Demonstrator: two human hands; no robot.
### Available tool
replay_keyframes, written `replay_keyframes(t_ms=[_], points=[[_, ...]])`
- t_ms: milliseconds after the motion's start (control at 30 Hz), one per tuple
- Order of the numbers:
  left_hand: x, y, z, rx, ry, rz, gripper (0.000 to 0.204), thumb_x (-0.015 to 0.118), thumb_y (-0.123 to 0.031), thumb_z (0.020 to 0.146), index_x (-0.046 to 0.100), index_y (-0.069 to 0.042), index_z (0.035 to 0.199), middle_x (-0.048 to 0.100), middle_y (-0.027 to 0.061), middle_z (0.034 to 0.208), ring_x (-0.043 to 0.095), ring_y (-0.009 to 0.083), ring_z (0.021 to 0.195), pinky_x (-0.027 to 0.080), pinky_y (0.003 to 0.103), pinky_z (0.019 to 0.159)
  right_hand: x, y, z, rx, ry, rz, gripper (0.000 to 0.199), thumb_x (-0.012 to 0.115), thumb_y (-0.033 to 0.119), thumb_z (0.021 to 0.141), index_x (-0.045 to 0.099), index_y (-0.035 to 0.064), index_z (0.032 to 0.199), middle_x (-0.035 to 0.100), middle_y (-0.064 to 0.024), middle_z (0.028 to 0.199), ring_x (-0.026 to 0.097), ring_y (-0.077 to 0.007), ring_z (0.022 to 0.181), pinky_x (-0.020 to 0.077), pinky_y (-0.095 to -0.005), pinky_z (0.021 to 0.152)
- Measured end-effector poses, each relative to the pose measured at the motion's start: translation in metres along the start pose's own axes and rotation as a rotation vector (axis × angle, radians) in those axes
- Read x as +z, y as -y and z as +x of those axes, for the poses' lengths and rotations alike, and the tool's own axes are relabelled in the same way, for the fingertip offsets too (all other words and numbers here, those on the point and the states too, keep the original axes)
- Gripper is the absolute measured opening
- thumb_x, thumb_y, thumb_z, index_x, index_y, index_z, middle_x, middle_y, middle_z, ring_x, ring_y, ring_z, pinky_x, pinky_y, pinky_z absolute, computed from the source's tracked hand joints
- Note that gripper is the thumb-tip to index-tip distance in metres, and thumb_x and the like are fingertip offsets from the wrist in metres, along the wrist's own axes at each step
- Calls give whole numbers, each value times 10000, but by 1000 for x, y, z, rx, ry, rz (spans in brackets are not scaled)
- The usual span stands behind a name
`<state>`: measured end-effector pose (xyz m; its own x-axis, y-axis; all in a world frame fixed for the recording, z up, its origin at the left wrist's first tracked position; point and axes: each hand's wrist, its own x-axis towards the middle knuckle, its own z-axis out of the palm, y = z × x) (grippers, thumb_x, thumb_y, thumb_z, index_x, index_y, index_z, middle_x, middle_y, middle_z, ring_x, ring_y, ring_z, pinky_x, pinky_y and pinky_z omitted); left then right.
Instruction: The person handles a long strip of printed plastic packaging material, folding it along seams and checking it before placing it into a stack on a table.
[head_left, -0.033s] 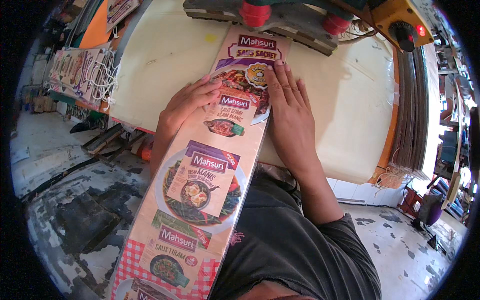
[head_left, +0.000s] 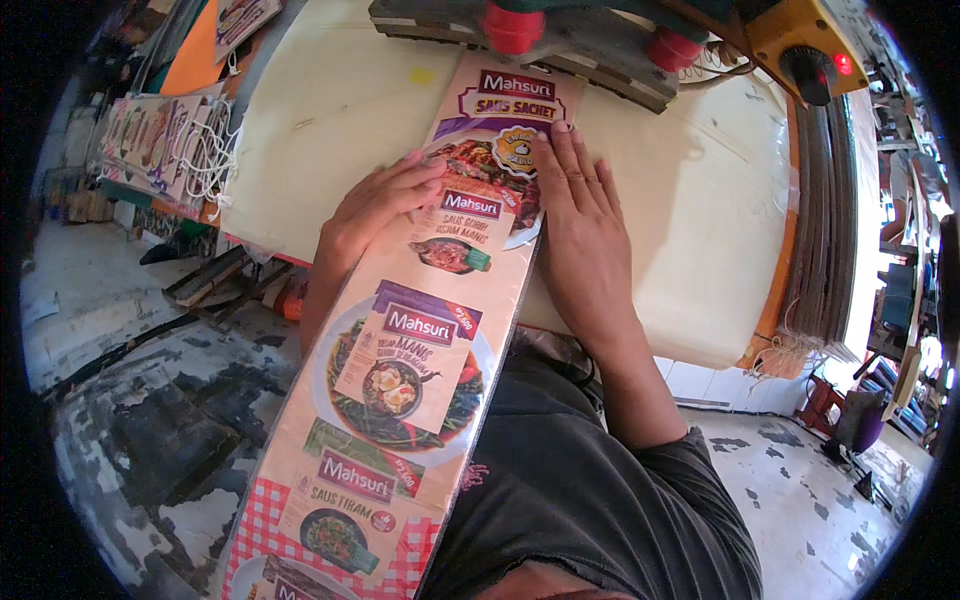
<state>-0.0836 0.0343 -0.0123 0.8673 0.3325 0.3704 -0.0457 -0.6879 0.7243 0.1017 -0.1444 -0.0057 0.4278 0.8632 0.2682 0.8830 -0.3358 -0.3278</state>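
Glossy printed strip [head_left: 420, 340] lies lengthwise on the cream bench [head_left: 680, 220], my left hand [head_left: 375, 205] and right hand [head_left: 575, 230] pressing it flat, fingers spread, grasping nothing. It overhangs the bench edge; uneven pressure could skew it.

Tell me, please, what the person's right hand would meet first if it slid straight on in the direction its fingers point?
The right hand lies flat on the long printed banner, fingers pointing up the table. Straight on, it would probably first meet the grey press bar lying across the banner's top end, though depth is hard to judge.
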Motion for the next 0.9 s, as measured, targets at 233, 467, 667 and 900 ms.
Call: replay_keyframes(t_ms=[233, 467, 667, 900], points=[[9, 50, -12, 91, 25, -3, 391, 747, -158, 819, 674, -13, 1175, 675, 181, 1344, 556, 366, 1373, 381, 495, 1172, 0, 0, -1, 5, 24, -20, 536, 444, 108, 1002, 425, 30, 1532, 391, -195, 1620, 369, -326, 1513, 277, -493, 1244], [2, 43, -3, 75, 65, 55, 368, 720, -135, 860, 678, -11, 1204, 643, 190, 1386, 519, 352, 1403, 368, 480, 1189, 3, -2, -1, 6, 18, -29, 537, 448, 98, 997, 433, 29, 1529, 395, -192, 1618, 371, -329, 1511, 275, -503, 1243], [1, 0, -1, -21, 31, 51, 364, 714, -121, 873, 678, -2, 1215, 638, 196, 1392, 511, 347, 1409, 360, 477, 1198, 1, 0, -1, -2, 10, -21, 534, 456, 89, 994, 438, 25, 1524, 402, -199, 1612, 384, -335, 1504, 291, -510, 1234], [1, -7, 0, -66, 28, 55, 361, 706, -105, 888, 678, 10, 1229, 633, 203, 1399, 501, 340, 1416, 350, 473, 1208, 1, -2, -2, -8, 13, -28, 536, 453, 104, 999, 427, 28, 1529, 404, -200, 1611, 385, -337, 1503, 294, -509, 1232]])
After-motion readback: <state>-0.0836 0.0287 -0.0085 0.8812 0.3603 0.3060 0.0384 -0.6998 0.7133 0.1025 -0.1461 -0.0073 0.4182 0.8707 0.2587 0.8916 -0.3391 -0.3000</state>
